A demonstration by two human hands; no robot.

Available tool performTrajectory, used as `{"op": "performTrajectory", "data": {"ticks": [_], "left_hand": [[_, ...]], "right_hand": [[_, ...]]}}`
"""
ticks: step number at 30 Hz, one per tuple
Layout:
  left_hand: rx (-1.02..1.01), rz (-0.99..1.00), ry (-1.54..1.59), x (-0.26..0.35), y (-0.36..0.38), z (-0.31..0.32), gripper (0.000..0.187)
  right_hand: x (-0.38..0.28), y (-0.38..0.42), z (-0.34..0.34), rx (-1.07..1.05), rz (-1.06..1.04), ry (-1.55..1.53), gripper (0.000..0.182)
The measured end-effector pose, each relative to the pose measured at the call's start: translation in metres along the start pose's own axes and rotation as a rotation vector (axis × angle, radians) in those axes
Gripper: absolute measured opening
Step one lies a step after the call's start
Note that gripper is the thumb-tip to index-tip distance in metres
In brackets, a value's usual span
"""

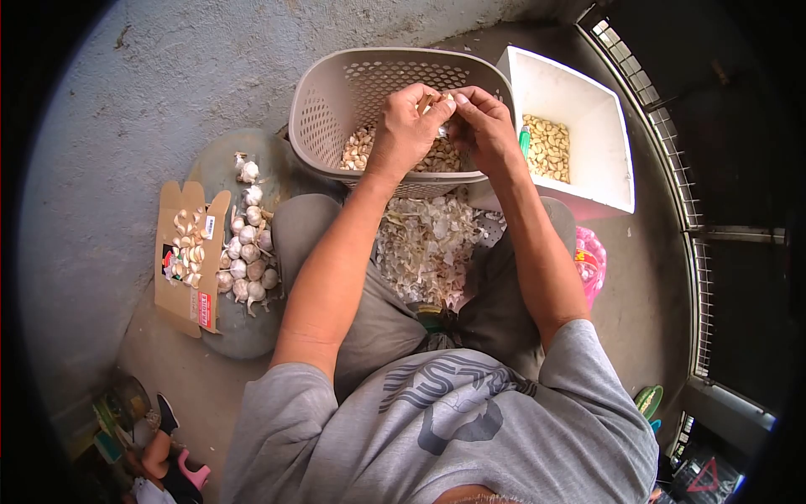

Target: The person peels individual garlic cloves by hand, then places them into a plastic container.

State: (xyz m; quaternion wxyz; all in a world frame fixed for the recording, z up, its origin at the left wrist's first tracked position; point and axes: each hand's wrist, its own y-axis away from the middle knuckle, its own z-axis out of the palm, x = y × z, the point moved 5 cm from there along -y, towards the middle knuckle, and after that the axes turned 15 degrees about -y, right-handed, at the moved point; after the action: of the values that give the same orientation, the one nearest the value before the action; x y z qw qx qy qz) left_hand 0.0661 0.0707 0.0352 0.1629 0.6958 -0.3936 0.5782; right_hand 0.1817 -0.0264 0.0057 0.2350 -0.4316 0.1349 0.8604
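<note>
While both my hands work together above the near rim of the perforated basket (336,101), I note the following. My left hand (405,126) and right hand (483,126) meet fingertip to fingertip, each grip closed tight on one small garlic piece (438,101) held between them; whether it is a clove or a part of a bulb I cannot tell at this size.

Done, as I judge it: the basket holds a layer of separated cloves (361,151) along its bottom. The white box (604,143), just beside the basket on the right, carries a modest heap of peeled cloves (547,147) at its left wall. A thick drift of papery skins (428,244) lies on the floor between my knees, touching the basket's near side.

Left, as I judge it: a row of whole garlic bulbs (248,252) sits untouched on a round tray (239,336) to my left, with an opened cardboard carton (189,311) at the tray's left edge holding a few loose pieces. The bulb stock is still sizeable, so I rate the work as well begun and far from finished.
</note>
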Motion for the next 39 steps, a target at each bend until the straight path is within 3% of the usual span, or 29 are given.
{"op": "performTrajectory", "data": {"ticks": [4, 6, 10, 13, 16, 19, 25, 34, 37, 39], "left_hand": [[0.017, -0.043, -0.127, 0.010, 0.004, -0.005, 0.020], [-0.030, -0.018, 0.004, 0.014, 0.005, -0.003, 0.020], [-0.101, 0.043, 0.286, 0.011, 0.002, 0.005, 0.023], [-0.039, 0.007, -0.029, 0.013, 0.004, -0.003, 0.024], [0.052, 0.042, -0.241, 0.010, 0.003, -0.009, 0.017], [0.094, 0.140, -0.250, 0.009, 0.002, -0.010, 0.020], [0.132, 0.190, -0.249, 0.003, 0.000, -0.011, 0.024], [-0.024, -0.060, -0.107, 0.001, 0.000, -0.014, 0.022], [-0.037, -0.053, 0.099, -0.006, -0.002, -0.010, 0.017], [-0.051, -0.062, 0.064, -0.005, -0.001, -0.013, 0.015]], "right_hand": [[-0.008, 0.006, 0.015, 0.001, -0.066, 0.045, 0.021], [-0.008, 0.007, 0.017, 0.032, -0.002, -0.117, 0.021], [-0.009, 0.005, 0.008, -0.117, 0.047, -0.291, 0.023], [-0.003, 0.003, 0.003, -0.071, 0.082, -0.184, 0.025], [-0.013, 0.006, 0.011, -0.039, -0.060, 0.066, 0.028], [-0.016, 0.005, 0.012, -0.142, -0.070, 0.286, 0.029], [-0.006, 0.001, -0.002, -0.103, 0.092, 0.020, 0.029], [-0.008, 0.004, 0.002, -0.150, 0.039, 0.016, 0.026], [-0.010, 0.006, 0.001, -0.113, 0.054, -0.007, 0.025], [-0.011, 0.006, 0.003, -0.123, 0.054, -0.018, 0.024]]}}
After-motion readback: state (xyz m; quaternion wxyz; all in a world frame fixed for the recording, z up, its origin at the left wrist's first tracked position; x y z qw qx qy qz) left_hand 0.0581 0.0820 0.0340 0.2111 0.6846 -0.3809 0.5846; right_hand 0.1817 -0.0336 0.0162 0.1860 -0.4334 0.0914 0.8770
